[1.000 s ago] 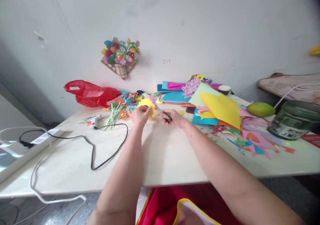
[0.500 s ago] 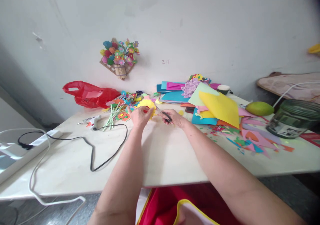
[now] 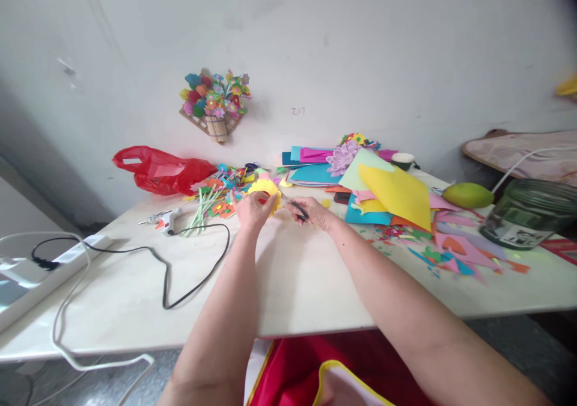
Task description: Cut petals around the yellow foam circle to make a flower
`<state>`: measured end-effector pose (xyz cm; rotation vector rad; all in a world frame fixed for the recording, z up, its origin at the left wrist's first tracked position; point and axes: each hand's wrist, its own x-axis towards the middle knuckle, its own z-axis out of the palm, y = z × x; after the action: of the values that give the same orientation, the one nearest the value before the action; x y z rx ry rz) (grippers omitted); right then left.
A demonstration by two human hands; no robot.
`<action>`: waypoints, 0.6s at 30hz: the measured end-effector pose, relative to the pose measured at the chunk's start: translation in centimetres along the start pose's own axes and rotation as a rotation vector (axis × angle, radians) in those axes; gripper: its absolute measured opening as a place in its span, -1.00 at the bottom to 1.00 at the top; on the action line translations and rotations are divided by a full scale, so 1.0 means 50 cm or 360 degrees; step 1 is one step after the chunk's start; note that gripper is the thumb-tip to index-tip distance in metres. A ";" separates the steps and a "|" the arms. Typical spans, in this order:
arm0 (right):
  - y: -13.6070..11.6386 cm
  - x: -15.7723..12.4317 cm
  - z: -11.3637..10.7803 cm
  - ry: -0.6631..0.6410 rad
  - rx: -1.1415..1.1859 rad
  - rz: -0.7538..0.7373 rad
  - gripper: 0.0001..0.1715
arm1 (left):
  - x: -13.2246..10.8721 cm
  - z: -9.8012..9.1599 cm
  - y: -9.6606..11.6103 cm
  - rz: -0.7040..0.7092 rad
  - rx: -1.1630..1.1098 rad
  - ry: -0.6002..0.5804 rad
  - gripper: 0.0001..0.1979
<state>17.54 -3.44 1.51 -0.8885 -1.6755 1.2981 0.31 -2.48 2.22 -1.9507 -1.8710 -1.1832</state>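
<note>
Where both forearms meet over the far middle of the pale surface (image 3: 288, 279), left hand (image 3: 250, 209): fingers closed around a yellow paper flower (image 3: 265, 188), thumb and forefinger pinching its near rim, a red spot at its centre showing between them. Right hand (image 3: 314, 211): fingers curled tight through the dark handles of a pair of scissors (image 3: 295, 205), blades pointing left to the flower's right edge; how far apart the blades stand cannot be told. Flower held just above the surface, beside a heap of small paper flowers and green stems (image 3: 215, 198). Glue gun (image 3: 166, 219) with black cord (image 3: 169, 273) to the left; red plastic bag (image 3: 162, 168) behind it. Coloured paper sheets (image 3: 396, 192) and scraps to the right.
</note>
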 end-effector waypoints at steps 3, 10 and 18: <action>0.001 0.001 -0.001 0.0006 -0.0020 0.0000 -0.63 | 0.000 -0.002 0.002 -0.0007 0.0003 -0.0005 -0.65; 0.004 0.002 -0.001 0.0009 -0.0045 -0.0005 -0.62 | 0.000 -0.004 0.004 -0.0003 -0.0023 -0.0014 -0.64; 0.008 0.003 -0.003 -0.0004 -0.0056 -0.0022 -0.61 | 0.000 -0.003 0.002 -0.0005 -0.0048 -0.0012 -0.65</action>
<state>17.62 -3.14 1.18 -0.8947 -1.7081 1.2646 0.34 -2.60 2.37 -1.9713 -1.8711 -1.2135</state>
